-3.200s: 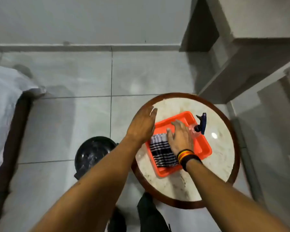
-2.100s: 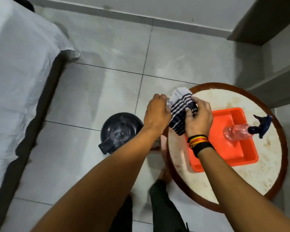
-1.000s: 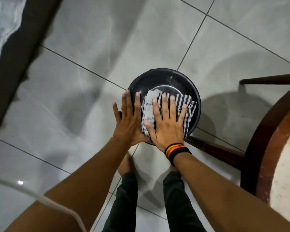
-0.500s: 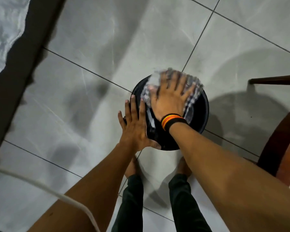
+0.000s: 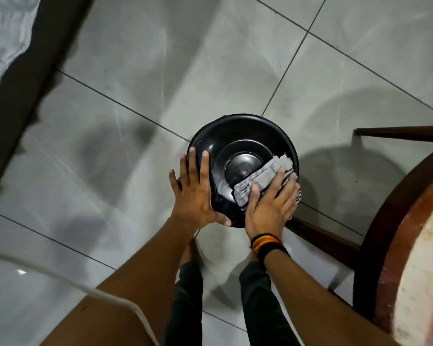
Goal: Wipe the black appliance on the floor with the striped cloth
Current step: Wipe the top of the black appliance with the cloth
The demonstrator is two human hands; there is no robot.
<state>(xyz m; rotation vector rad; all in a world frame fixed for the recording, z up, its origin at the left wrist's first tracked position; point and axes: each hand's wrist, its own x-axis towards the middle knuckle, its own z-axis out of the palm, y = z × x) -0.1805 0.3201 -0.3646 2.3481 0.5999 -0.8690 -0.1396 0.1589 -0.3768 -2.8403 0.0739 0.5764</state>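
Item: black appliance [image 5: 238, 156], round, glossy domed top with a recessed centre disc. Stands on the grey tiled floor [image 5: 110, 121] directly ahead of my feet, just left of the wooden table leg [image 5: 323, 237].

Item: striped cloth [image 5: 258, 179], bunched into a pad. Lies on the near-right part of the appliance top, reaching from the edge of the centre disc out to the right rim, pinned under my palm.

Item: my right hand [image 5: 270, 208]. Flat on the cloth, fingers [image 5: 280, 181] spread and pressing down; nothing is pinched. Banded wristbands [image 5: 266, 242] at the wrist.

Item: my left hand [image 5: 194, 196]. Flat against the left flank of the appliance, fingers extended and slightly parted, thumb hooked round the near rim. It braces, it does not grip.

Item: white cable [image 5: 73, 285], crossing the near-left corner close to the camera. Where it runs I cannot tell.

Item: round table [image 5: 410, 258], right edge of view, dark rim, pale worn top.

Hazards, judged:
- The glossy dome is likely slick; a hard sideways stroke could skid the appliance toward the table leg if my left palm eases off.
- The cloth is held by pressure alone, so it may slip off the right rim onto the floor.
- The far half looks untouched and is easy to miss from here.
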